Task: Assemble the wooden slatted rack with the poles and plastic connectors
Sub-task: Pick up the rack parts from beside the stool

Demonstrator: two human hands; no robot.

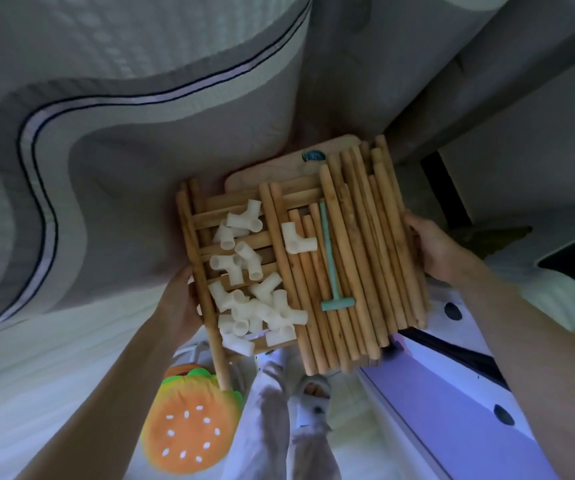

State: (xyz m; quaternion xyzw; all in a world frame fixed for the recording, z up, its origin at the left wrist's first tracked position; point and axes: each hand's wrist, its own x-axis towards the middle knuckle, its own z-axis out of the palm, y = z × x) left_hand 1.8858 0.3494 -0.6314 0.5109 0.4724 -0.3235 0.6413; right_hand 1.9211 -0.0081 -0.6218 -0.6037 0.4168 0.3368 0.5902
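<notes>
I carry a stack of wooden slatted panels [210, 216] in the air above the floor, in front of a bed. My left hand [178, 299] grips the stack's left edge and my right hand [431, 247] grips its right edge. On the stack lie several wooden poles [358, 258] side by side on the right half. Several white plastic connectors [248, 289] are heaped on the left half, with one [296, 239] apart beside the poles. A small teal plastic hammer [331, 261] lies across the poles.
A grey mattress [140, 133] with a dark piped seam fills the left and top. A burger-shaped plush cushion [189, 420] lies on the floor below the stack, beside my legs and slippered foot [313, 393]. A purple-white board [452, 393] lies at the lower right.
</notes>
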